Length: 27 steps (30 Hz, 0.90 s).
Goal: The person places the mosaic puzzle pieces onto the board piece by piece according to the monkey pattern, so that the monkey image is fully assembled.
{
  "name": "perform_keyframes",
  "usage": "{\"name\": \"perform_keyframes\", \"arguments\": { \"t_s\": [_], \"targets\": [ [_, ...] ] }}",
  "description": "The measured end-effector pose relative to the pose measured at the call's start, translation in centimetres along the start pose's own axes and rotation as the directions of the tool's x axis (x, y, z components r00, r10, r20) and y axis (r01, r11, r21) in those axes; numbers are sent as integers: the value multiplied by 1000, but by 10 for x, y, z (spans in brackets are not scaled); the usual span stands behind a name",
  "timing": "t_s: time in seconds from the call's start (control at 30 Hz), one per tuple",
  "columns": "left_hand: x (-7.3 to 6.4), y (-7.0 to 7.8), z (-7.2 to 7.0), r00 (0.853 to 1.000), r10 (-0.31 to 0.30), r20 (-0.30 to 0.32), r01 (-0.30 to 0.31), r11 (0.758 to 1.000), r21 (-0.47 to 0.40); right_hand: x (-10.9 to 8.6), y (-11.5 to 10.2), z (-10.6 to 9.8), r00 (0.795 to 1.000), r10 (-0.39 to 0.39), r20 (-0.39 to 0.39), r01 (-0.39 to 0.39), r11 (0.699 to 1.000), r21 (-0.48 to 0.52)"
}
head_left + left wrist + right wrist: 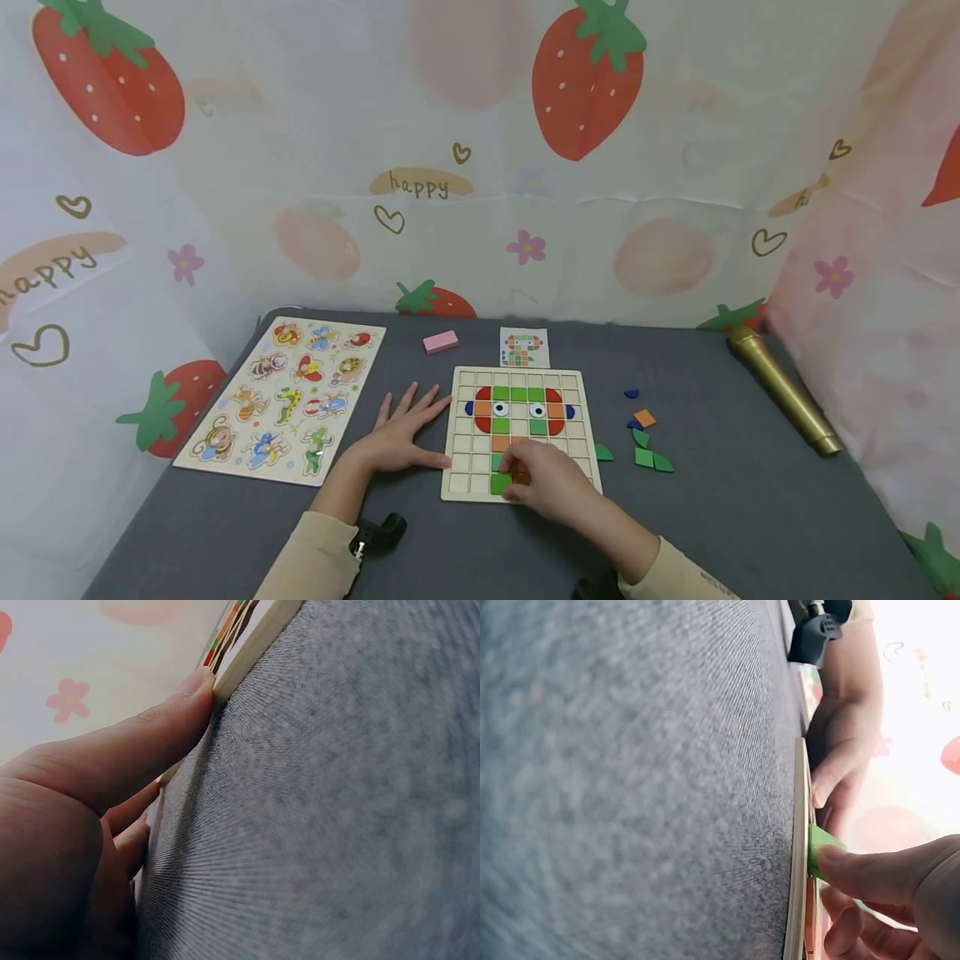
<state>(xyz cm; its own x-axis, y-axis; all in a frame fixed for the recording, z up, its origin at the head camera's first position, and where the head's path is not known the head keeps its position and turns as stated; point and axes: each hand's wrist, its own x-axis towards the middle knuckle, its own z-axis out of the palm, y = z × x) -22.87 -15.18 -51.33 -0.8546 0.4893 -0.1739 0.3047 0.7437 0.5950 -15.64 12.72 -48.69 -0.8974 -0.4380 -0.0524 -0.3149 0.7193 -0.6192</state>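
Note:
A wooden grid board (pixel 459 483) lies on the table, its red, green, orange and blue tiles forming a figure with two round eyes (pixel 500 409). My right hand (pixel 551 482) is over the lower part of the board. In the right wrist view its thumb (pixel 870 870) and fingers pinch a green tile (pixel 821 847), tilted at the board's edge. My left hand (pixel 395 439) rests on the table with fingers spread, and its thumb (pixel 172 712) touches the board's left edge. The right hand covers some cells.
Loose green tiles (pixel 643 457), an orange tile (pixel 645 417) and blue pieces (pixel 632 393) lie right of the board. Behind it are a pattern card (pixel 525 360) and a pink block (pixel 440 342). An insect puzzle board (pixel 281 400) lies left, a gold cylinder (pixel 783 392) right.

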Motion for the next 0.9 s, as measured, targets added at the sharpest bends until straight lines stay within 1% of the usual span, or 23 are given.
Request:
{"name": "perform_keyframes", "arguments": {
  "t_s": [0.1,0.2,0.3,0.4,0.5,0.57,0.67,0.77,0.83,0.9],
  "targets": [
    [0,0,-1,1000,-3,-1,3,1000,-1,-2,-1,-3,1000,-3,-13,3,999,40],
    [-1,1,-1,1000,1,-4,-1,1000,-3,-6,5,-13,998,-1,-57,6,996,94],
    [0,0,-1,1000,7,-3,-7,1000,-2,-12,20,-31,993,47,-111,-30,988,150],
    [0,0,0,1000,10,0,-10,1000,-1,-23,43,-52,980,135,-149,-108,979,175],
    [0,-1,1,1000,11,0,-11,1000,-5,-37,66,-71,959,226,-169,-202,968,147],
    [1,-1,1,1000,12,-6,-12,1000,-7,-45,79,-79,950,262,-168,-246,963,113],
    [1,-1,2,1000,12,-10,-12,1000,-9,-54,95,-87,946,279,-164,-273,960,57],
    [2,-1,2,1000,8,-13,-8,1000,-7,-62,108,-94,943,284,-171,-281,959,45],
    [2,-1,2,1000,8,-15,-8,1000,-3,-67,116,-99,936,302,-180,-299,953,46],
    [3,-2,2,1000,8,-14,-8,1000,1,-72,122,-103,933,312,-179,-312,950,32]
  ]
}}
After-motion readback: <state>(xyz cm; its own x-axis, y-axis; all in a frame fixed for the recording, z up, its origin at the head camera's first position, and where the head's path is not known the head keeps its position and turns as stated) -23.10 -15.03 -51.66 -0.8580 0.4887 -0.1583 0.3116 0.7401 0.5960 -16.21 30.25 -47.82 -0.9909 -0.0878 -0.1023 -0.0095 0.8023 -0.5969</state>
